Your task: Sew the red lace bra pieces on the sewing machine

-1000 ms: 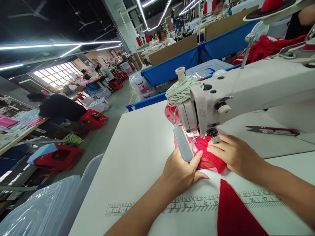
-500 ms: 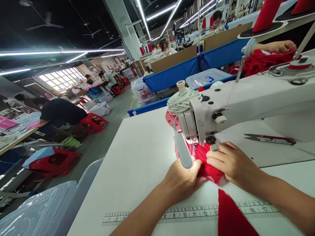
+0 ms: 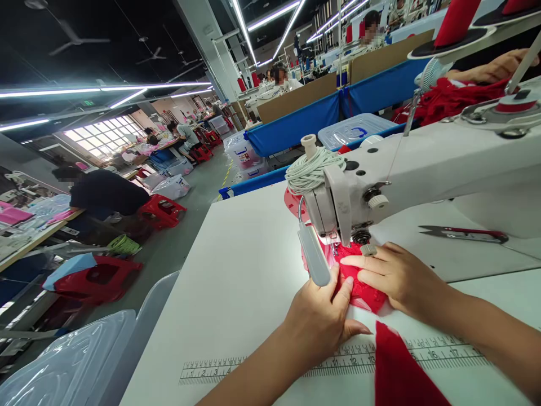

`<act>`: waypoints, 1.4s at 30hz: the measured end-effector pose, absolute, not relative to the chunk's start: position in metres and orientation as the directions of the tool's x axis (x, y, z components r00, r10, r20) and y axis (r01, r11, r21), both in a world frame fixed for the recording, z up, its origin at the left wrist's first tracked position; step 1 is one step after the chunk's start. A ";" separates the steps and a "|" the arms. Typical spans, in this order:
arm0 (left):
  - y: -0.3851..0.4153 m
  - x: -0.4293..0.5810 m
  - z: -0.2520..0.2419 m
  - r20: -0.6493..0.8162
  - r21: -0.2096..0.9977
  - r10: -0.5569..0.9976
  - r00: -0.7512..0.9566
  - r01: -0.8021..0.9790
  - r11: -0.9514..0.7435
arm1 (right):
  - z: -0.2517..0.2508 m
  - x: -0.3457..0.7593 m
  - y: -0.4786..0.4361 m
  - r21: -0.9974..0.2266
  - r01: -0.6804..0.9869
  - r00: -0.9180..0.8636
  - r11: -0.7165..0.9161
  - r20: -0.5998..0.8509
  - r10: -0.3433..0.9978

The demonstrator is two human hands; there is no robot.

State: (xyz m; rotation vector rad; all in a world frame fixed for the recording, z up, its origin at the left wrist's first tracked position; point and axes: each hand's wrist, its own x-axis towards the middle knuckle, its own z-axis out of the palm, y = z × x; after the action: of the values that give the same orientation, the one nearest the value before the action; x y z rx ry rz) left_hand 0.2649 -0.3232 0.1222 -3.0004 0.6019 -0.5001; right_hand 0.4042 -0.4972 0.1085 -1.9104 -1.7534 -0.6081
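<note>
Red lace fabric point(image 3: 364, 288) lies bunched under the needle of a white sewing machine point(image 3: 406, 169). My left hand point(image 3: 319, 316) rests at the fabric's near left edge, fingers stretched and thumb apart, partly behind a grey lamp point(image 3: 315, 256). On the fabric's right side, my right hand point(image 3: 395, 276) lies with its index finger extended toward the needle, pressing the cloth down. Both hands are open, touching the cloth without wrapping round it. A separate red cloth piece point(image 3: 401, 366) hangs over the table's near side. The needle tip is hard to make out.
Thread snips point(image 3: 465, 234) lie right of the needle, under the machine arm. A ruler scale point(image 3: 333, 361) marks the white table point(image 3: 220, 282). Plastic bins point(image 3: 84, 349) stand at left. Across the machine, a co-worker's hand point(image 3: 499, 67) is at a red fabric pile point(image 3: 456, 101).
My left hand has loosened from its pinch, its fingers and thumb now spread at the fabric's edge. The right index finger has stretched out leftward over the cloth, closer to the needle.
</note>
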 end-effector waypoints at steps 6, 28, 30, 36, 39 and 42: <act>-0.318 0.265 0.132 0.283 -0.095 -0.356 0.890 -0.343 -0.934 | 0.110 0.402 -0.496 -0.022 0.997 0.069 -0.070 0.610 0.789; -0.315 0.268 0.129 0.251 -0.138 -0.292 0.923 -0.265 -0.954 | 0.106 0.401 -0.497 -0.031 0.998 0.067 -0.061 0.619 0.783; -0.314 0.268 0.127 0.258 -0.136 -0.300 0.918 -0.273 -0.952 | 0.108 0.400 -0.497 -0.017 0.998 0.062 -0.065 0.629 0.775; -0.310 0.268 0.127 0.312 -0.141 -0.300 0.901 -0.269 -0.953 | 0.107 0.397 -0.493 -0.032 0.997 0.071 -0.066 0.630 0.773; -0.308 0.268 0.130 0.325 -0.137 -0.289 0.901 -0.257 -0.957 | 0.108 0.396 -0.492 -0.029 0.998 0.065 -0.060 0.606 0.793; -0.309 0.267 0.131 0.322 -0.149 -0.300 0.898 -0.265 -0.953 | 0.111 0.396 -0.493 -0.030 0.997 0.075 -0.071 0.610 0.789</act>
State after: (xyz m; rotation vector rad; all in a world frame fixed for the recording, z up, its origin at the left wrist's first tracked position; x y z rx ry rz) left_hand 0.2671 -0.3089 0.1315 -2.9613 0.4420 -0.5268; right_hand 0.3957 -0.4928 0.1110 -1.9147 -1.7649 -0.6217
